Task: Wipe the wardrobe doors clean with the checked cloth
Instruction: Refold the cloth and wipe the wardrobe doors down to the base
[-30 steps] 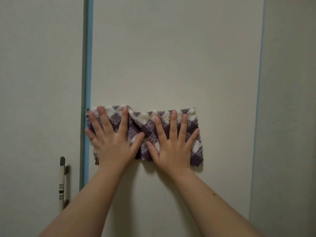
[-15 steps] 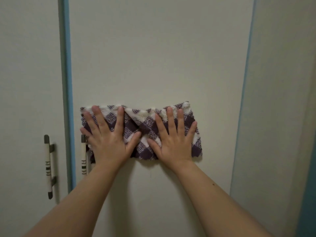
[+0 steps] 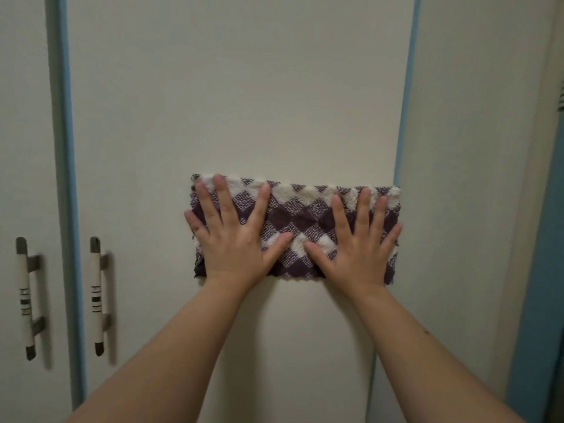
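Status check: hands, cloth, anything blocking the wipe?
Left hand and right hand flat, fingers spread, pressing the checked cloth. Cloth on the middle door, its right end at the door's edge. Nothing in the way; handles off to the left.

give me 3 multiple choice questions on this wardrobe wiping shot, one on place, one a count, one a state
1. Where on the door is the cloth?
A. at its right edge
B. at its left edge
C. at its top

2. How many handles show?
A. one
B. two
C. three

3. How do the left hand and right hand meet the cloth?
A. flat, fingers spread
B. pinching a corner
C. only one touches it

Answers:
1 A, the cloth's right end reaches the door's right edge.
2 B, two bars stand side by side at the left.
3 A, both palms press it to the door.
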Available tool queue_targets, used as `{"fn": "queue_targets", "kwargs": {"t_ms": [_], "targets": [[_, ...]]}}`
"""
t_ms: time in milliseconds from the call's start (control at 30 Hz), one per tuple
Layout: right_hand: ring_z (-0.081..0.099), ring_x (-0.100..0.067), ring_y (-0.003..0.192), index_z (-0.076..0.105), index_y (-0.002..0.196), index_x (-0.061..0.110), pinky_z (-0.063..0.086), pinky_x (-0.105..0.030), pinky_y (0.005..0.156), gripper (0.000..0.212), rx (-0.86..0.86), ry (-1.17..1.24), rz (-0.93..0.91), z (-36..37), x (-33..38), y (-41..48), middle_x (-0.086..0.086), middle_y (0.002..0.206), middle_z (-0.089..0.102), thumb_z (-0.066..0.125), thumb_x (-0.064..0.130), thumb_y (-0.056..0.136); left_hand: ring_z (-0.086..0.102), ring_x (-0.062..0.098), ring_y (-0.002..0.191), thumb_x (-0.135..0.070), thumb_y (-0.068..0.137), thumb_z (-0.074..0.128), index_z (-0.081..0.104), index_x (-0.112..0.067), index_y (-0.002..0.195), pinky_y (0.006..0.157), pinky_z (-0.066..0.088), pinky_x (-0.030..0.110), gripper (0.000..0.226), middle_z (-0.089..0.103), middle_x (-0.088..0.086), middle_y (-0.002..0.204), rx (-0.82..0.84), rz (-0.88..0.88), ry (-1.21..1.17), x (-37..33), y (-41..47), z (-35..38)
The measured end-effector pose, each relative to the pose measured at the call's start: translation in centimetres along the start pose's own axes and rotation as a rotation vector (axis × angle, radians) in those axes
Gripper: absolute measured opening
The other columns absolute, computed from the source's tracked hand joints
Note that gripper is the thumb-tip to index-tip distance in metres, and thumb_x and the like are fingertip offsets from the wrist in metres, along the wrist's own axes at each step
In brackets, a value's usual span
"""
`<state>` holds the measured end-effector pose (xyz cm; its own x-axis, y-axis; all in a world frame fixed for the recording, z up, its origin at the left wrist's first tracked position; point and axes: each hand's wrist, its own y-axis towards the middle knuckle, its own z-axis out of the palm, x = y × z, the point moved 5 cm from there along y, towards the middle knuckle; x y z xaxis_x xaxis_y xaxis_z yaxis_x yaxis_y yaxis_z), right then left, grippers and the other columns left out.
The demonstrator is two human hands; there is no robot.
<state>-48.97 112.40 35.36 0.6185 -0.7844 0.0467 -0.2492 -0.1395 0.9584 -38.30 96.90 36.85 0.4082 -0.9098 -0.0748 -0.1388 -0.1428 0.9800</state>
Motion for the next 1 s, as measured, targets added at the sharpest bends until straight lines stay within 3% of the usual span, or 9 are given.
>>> {"fn": "queue_targets", "kwargs": {"t_ms": [200,300,433,533,633,1000], "targets": [[0.001,-0.035,0.143,-0.004,0.147,0.037,0.003,-0.066,0.105,0.080,0.013,0.033,0.016,0.2,-0.2,-0.9,-0.007,0.156,0.000,0.016,0.078,0.082,0.005,0.048,0.135,-0.077,0.078,0.032,0.022,-0.034,0.145,0.106,-0.005,0.059,0.080,0.014,0.031,0.149,-0.006,0.016,0.013,-0.2,-0.6,0.1],[-0.005,-0.032,0.143,-0.005,0.147,0.036,0.002,-0.064,0.107,0.080,0.024,0.007,0.012,0.8,-0.6,-3.0,-0.002,0.156,-0.019,0.016,0.077,0.083,0.004,0.048,0.135,-0.077,0.078,0.031,0.021,-0.034,0.145,0.106,-0.005,0.059,0.080,0.011,0.029,0.149,0.028,0.009,0.012,-0.4,-2.6,0.5],[-0.011,-0.030,0.143,-0.005,0.148,0.034,0.000,-0.063,0.107,0.080,0.028,0.006,-0.008,1.6,-1.0,-5.8,-0.001,0.155,-0.022,0.017,0.076,0.084,-0.002,0.046,0.138,-0.079,0.078,0.024,0.017,-0.036,0.145,0.107,-0.005,0.060,0.080,0.004,0.026,0.150,0.070,0.009,0.020,-0.2,-5.5,0.9],[-0.011,-0.030,0.143,-0.005,0.148,0.033,0.001,-0.064,0.108,0.081,0.036,0.007,-0.014,2.1,-1.0,-7.3,-0.002,0.155,-0.021,0.019,0.076,0.084,-0.017,0.037,0.139,-0.080,0.077,0.024,0.009,-0.039,0.146,0.108,-0.007,0.058,0.081,-0.010,0.019,0.153,0.074,0.009,0.030,0.2,-7.0,1.2],[-0.011,-0.031,0.143,-0.004,0.148,0.032,0.001,-0.065,0.107,0.081,0.038,0.006,-0.012,2.5,-0.8,-8.8,-0.003,0.156,-0.020,0.019,0.076,0.084,-0.018,0.035,0.139,-0.081,0.076,0.027,0.007,-0.040,0.146,0.108,-0.007,0.057,0.083,-0.026,0.011,0.151,0.075,0.021,0.047,0.6,-8.6,1.7],[-0.012,-0.034,0.142,-0.006,0.148,0.030,-0.003,-0.066,0.106,0.080,0.063,0.023,0.014,3.2,0.6,-10.6,-0.008,0.155,-0.021,0.014,0.074,0.085,-0.010,0.032,0.142,-0.081,0.075,0.033,0.014,-0.039,0.146,0.109,-0.003,0.054,0.085,-0.017,0.009,0.155,-0.012,0.090,0.064,2.1,-10.2,1.9]]}}
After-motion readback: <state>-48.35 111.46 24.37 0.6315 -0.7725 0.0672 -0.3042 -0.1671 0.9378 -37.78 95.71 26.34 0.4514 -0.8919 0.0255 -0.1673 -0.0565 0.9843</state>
